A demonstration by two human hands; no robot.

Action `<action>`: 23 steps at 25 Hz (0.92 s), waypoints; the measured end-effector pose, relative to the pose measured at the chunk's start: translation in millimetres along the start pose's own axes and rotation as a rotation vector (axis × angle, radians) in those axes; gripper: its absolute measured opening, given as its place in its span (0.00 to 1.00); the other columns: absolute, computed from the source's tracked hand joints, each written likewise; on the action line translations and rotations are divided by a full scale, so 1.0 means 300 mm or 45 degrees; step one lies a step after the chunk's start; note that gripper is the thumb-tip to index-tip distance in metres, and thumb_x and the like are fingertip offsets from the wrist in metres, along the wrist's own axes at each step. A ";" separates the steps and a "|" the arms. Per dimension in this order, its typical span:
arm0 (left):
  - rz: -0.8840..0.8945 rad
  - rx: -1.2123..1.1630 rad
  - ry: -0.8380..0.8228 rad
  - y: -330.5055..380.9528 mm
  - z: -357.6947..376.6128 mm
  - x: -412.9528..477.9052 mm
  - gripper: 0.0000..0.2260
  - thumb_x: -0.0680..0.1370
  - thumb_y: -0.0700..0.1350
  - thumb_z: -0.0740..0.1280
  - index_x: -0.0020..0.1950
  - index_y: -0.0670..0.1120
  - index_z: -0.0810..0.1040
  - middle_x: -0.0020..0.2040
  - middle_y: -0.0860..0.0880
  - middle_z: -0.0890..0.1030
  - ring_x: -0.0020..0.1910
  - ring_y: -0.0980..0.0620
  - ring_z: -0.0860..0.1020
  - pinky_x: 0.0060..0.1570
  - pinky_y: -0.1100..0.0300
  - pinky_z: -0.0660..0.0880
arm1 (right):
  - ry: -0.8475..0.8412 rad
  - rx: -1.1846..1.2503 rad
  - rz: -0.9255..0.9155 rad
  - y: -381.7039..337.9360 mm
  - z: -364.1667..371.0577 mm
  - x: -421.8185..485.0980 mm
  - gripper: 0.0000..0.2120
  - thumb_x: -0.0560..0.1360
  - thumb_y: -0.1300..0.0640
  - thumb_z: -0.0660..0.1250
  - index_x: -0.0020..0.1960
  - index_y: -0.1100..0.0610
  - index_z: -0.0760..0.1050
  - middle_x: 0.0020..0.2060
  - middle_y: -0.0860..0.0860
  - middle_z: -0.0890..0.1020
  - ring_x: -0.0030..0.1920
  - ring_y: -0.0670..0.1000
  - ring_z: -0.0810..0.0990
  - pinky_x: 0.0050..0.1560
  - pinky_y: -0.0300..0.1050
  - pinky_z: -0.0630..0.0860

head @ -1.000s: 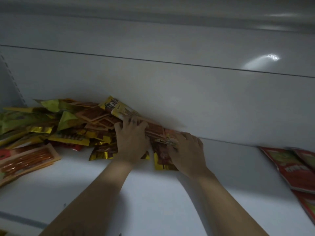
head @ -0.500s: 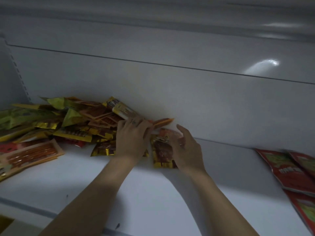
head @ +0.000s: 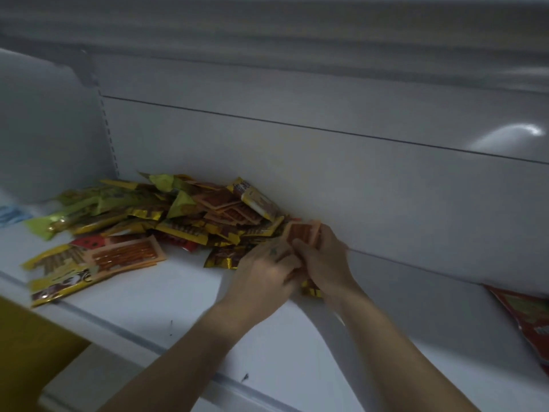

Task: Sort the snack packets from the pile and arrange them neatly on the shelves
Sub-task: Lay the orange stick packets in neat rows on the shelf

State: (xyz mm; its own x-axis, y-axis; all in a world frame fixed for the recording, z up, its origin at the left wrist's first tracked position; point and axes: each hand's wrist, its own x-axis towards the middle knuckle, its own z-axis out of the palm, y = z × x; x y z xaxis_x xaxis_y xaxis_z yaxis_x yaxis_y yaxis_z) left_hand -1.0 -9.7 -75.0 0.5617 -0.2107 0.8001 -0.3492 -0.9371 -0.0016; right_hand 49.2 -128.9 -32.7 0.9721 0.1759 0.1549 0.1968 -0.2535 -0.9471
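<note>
Two hands: left hand [head: 264, 272], right hand [head: 325, 260]. One white metal shelf [head: 178, 310]. One pile of mixed-colour foil snack packets [head: 184, 215] left of the hands, too overlapped to count. Orange plastic packets [head: 303, 233] between the hands, number unclear. At least one red foil packet [head: 528, 319] to their right.

Shelf [head: 178, 310]: white. Pile [head: 184, 215], back left: yellow, green, gold and orange wrappers. Orange packet [head: 301, 233]: brown striped panel. Red packets [head: 528, 319], right edge: green patches.
</note>
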 end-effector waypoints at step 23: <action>-1.233 0.679 -0.769 -0.485 -0.386 -0.271 0.33 0.75 0.69 0.60 0.71 0.48 0.66 0.69 0.46 0.71 0.67 0.40 0.66 0.66 0.40 0.61 | -0.298 -0.191 -0.393 -0.044 0.440 -0.121 0.17 0.78 0.64 0.61 0.64 0.54 0.77 0.61 0.50 0.77 0.60 0.50 0.75 0.58 0.40 0.72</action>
State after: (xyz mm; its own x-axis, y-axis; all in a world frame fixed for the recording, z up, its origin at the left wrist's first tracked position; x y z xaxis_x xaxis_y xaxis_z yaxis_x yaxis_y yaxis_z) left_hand -82.7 176.0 -70.5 0.7193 0.6630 0.2074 0.6636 -0.7441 0.0772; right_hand -5.7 -6.5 -62.8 0.8129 0.4724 0.3407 0.5075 -0.2876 -0.8122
